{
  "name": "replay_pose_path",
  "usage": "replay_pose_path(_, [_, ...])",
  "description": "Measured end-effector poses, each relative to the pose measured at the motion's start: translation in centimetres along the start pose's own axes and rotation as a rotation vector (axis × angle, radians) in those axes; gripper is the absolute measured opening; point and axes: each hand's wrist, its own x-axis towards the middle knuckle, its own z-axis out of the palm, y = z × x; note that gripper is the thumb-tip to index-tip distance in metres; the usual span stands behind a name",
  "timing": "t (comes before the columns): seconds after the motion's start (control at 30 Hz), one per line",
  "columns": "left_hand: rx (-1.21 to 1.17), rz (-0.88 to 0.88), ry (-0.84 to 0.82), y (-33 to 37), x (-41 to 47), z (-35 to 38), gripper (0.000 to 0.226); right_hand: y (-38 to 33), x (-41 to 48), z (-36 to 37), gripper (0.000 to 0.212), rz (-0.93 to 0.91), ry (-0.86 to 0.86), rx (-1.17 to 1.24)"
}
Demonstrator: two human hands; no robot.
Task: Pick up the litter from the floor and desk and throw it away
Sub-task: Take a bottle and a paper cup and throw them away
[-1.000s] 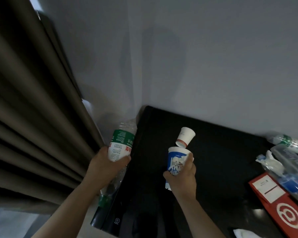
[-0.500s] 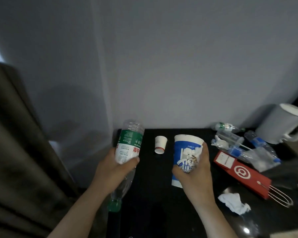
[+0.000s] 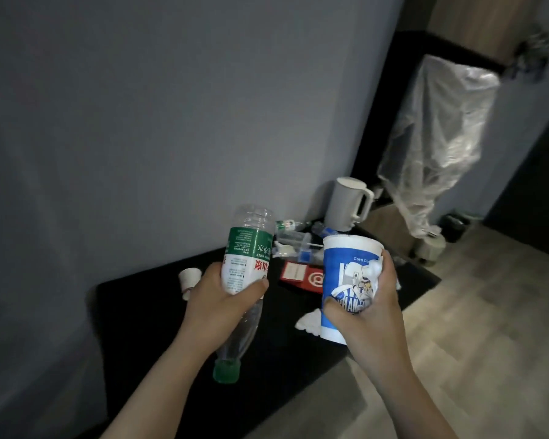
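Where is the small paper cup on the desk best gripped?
Pinch the small paper cup across its sides near the rim, coming from above: it seems to stand mouth up on the desk, alone, with the wall close behind.

Clear plastic bottle (image 3: 247, 258), matt desk (image 3: 146, 312)

A white kettle (image 3: 345, 205) stands near the grey wall (image 3: 171, 122)

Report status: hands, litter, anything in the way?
Left hand grips inverted water bottle. Right hand grips blue paper cup. Small paper cup, crumpled tissue, red box on desk. Nothing blocks either hand.
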Motion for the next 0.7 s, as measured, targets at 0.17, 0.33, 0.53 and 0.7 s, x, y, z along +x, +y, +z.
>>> replay_pose_path(0.17, [-0.003, 0.079, -0.169, 3.6, -4.1, 8.4, 0.036, 0.9, -3.3, -10.4, 0.095, 0.011, 0.180, -0.050])
replay_pose_path(0.33, [0.012, 0.133, -0.391, 5.3, -10.2, 16.8, 0.040, 2.0, -8.5, -20.7, 0.092, 0.027, 0.348, -0.141])
replay_pose_path(0.53, [0.002, 0.174, -0.603, 7.6, -16.2, 24.8, 0.041, 3.8, -13.7, -29.4, 0.098, 0.093, 0.567, -0.152])
replay_pose_path(0.7, [-0.004, 0.206, -0.757, 8.5, -18.8, 30.7, 0.064, 5.1, -15.8, -34.3, 0.109, 0.166, 0.685, -0.156])
